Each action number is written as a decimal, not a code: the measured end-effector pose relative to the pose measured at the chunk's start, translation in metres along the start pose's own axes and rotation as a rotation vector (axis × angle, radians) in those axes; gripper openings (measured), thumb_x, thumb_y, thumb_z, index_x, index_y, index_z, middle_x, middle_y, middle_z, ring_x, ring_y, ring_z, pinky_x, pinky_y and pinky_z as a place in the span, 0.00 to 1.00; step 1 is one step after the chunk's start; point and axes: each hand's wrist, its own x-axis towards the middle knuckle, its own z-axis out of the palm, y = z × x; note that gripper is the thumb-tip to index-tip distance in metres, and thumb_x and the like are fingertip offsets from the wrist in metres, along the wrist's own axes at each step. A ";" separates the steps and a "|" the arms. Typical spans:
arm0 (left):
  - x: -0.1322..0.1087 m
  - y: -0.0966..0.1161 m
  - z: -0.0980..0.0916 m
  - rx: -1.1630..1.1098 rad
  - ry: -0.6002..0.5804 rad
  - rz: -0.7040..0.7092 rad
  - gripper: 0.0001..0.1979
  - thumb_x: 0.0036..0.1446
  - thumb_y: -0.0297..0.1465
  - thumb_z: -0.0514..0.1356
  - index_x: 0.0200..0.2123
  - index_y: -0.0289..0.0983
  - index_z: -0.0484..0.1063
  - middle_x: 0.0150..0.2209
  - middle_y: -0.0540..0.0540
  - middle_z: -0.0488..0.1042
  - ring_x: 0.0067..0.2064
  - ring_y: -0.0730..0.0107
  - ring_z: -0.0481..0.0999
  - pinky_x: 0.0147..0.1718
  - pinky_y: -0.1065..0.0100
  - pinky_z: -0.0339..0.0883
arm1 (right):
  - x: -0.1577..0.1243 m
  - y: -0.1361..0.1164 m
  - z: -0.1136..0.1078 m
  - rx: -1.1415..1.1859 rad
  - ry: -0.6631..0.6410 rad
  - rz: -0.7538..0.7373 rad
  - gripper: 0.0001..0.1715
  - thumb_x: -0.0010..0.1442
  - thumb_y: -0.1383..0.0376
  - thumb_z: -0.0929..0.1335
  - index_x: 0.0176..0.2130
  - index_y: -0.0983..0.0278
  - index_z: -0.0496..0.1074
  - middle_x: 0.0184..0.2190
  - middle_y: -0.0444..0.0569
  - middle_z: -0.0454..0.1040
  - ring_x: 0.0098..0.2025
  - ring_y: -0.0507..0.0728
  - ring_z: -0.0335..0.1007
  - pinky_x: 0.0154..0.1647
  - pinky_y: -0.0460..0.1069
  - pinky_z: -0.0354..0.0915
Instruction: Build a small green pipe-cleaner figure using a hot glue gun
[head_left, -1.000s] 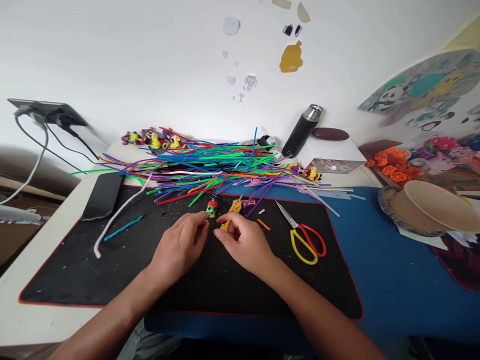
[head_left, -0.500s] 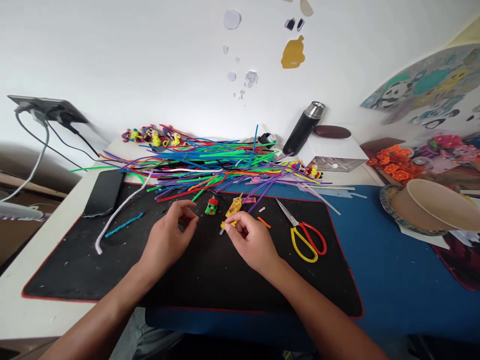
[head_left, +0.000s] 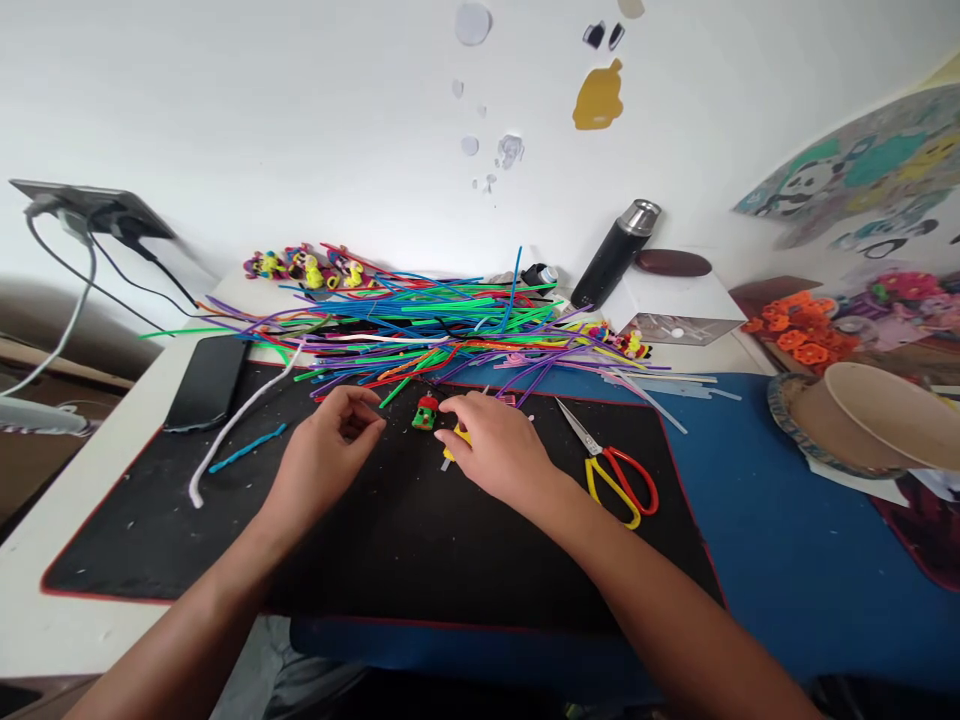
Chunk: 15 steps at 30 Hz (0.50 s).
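My left hand point(head_left: 322, 445) hovers over the black mat, left of a small green and red figure point(head_left: 425, 413). Its thumb and index finger come together in a pinch; anything between them is too small to make out. Reaching in from the other side, my right hand point(head_left: 499, 440) has its thumb and index finger apart, the fingertips close to the figure's right side. Partly hidden beneath that hand lies a yellow tool point(head_left: 450, 453), perhaps a glue gun, with a clear stick poking out. The figure stands on the mat.
Scissors point(head_left: 611, 475) with red and yellow handles lie right of my hands. Behind is a heap of coloured pipe cleaners point(head_left: 420, 325). A phone point(head_left: 206, 385), a white pipe cleaner point(head_left: 240, 425) and a twisted blue piece point(head_left: 247, 448) are leftward. A black flask point(head_left: 615, 255) stands behind.
My right hand has let go of the yellow tool and moved up and forward to the figure, its fingers parting. My left hand has shifted slightly left.
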 end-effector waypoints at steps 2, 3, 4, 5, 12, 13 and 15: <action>0.003 -0.002 -0.005 -0.050 0.008 -0.013 0.17 0.58 0.44 0.66 0.46 0.42 0.72 0.35 0.48 0.81 0.39 0.57 0.82 0.42 0.61 0.74 | 0.008 0.000 -0.001 -0.076 -0.007 -0.045 0.16 0.74 0.62 0.74 0.59 0.61 0.77 0.50 0.54 0.81 0.53 0.64 0.79 0.48 0.54 0.70; 0.005 -0.003 -0.006 -0.072 0.009 -0.022 0.18 0.57 0.44 0.67 0.46 0.42 0.73 0.35 0.49 0.81 0.39 0.57 0.82 0.42 0.61 0.74 | 0.011 0.000 0.000 -0.110 -0.012 -0.062 0.17 0.74 0.61 0.74 0.59 0.62 0.77 0.50 0.55 0.81 0.54 0.64 0.79 0.49 0.55 0.70; 0.006 -0.004 -0.008 -0.093 0.007 -0.032 0.18 0.56 0.44 0.68 0.46 0.42 0.73 0.35 0.49 0.80 0.38 0.58 0.82 0.41 0.61 0.75 | 0.015 -0.001 0.001 -0.140 -0.020 -0.075 0.18 0.74 0.61 0.74 0.60 0.62 0.77 0.50 0.55 0.81 0.53 0.65 0.79 0.50 0.56 0.70; 0.008 -0.005 -0.009 -0.114 0.002 -0.042 0.19 0.55 0.44 0.69 0.45 0.42 0.73 0.34 0.49 0.80 0.38 0.58 0.82 0.41 0.61 0.75 | 0.018 -0.001 0.002 -0.166 -0.031 -0.082 0.18 0.74 0.60 0.74 0.60 0.62 0.77 0.50 0.55 0.80 0.53 0.65 0.79 0.50 0.56 0.70; 0.015 -0.008 -0.007 -0.236 -0.077 -0.116 0.20 0.51 0.44 0.72 0.43 0.42 0.73 0.32 0.50 0.81 0.37 0.57 0.83 0.40 0.60 0.75 | 0.036 -0.002 0.013 -0.245 -0.124 -0.087 0.20 0.71 0.59 0.77 0.58 0.65 0.78 0.48 0.57 0.81 0.50 0.67 0.80 0.51 0.58 0.70; 0.015 -0.008 -0.006 -0.245 -0.087 -0.122 0.20 0.51 0.44 0.72 0.43 0.42 0.73 0.32 0.50 0.81 0.37 0.57 0.83 0.40 0.60 0.75 | 0.037 -0.001 0.014 -0.255 -0.132 -0.085 0.19 0.71 0.59 0.77 0.57 0.65 0.79 0.48 0.57 0.81 0.50 0.67 0.80 0.51 0.58 0.70; 0.015 -0.010 -0.004 -0.255 -0.109 -0.126 0.20 0.51 0.44 0.72 0.43 0.42 0.73 0.32 0.50 0.81 0.37 0.57 0.83 0.40 0.60 0.75 | 0.040 0.000 0.016 -0.277 -0.144 -0.090 0.17 0.71 0.59 0.76 0.54 0.65 0.79 0.47 0.57 0.82 0.50 0.67 0.81 0.50 0.58 0.70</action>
